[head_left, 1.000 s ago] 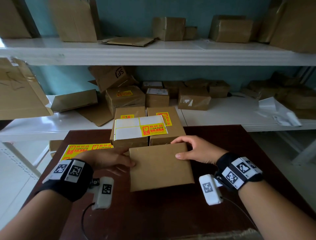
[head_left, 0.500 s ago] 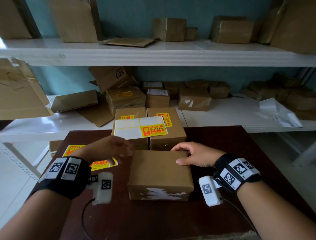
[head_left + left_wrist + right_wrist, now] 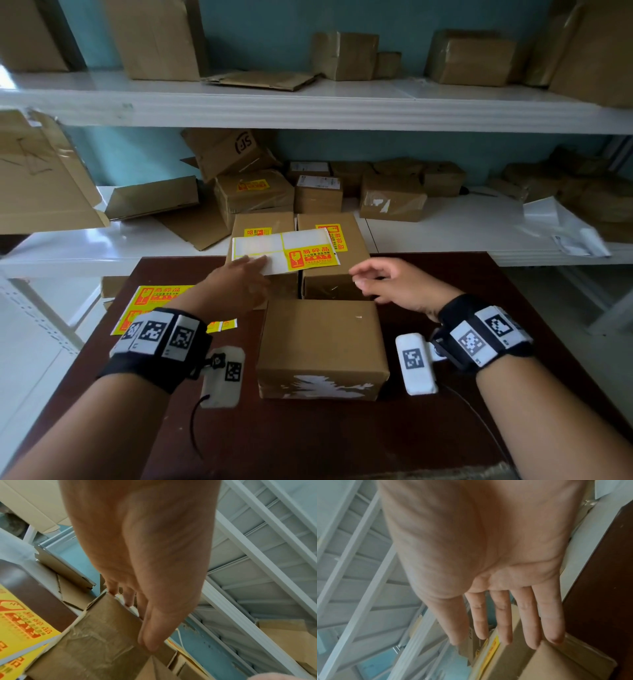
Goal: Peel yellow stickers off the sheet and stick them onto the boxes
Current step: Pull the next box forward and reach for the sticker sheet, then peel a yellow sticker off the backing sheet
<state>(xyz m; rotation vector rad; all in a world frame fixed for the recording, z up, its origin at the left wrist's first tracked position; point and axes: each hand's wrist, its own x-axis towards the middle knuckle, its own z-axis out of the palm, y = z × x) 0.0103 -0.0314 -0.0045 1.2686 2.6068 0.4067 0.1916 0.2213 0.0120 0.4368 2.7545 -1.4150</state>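
Note:
A plain brown box (image 3: 322, 346) with no sticker stands mid-table, and neither hand touches it. Behind it stand two boxes, the left (image 3: 262, 222) and the right (image 3: 337, 274), each bearing a yellow sticker. Across their tops lies a sticker sheet (image 3: 301, 241), mostly bare white backing with one yellow sticker (image 3: 310, 258) on it. My left hand (image 3: 251, 270) reaches forward, its straight fingers (image 3: 127, 596) resting on the sheet's near left corner. My right hand (image 3: 363, 277) hovers over the right rear box's near edge, fingers (image 3: 503, 622) straight and holding nothing.
A second, full yellow sticker sheet (image 3: 154, 298) lies at the table's left edge. White shelving (image 3: 445, 236) behind the dark table (image 3: 308, 442) holds several more cardboard boxes, flattened cartons and a plastic bag (image 3: 561, 226).
The near box, held tilted a second ago, now stands flat. Both hands have let go of it. The left moved forward onto the sheet and the right lifted off.

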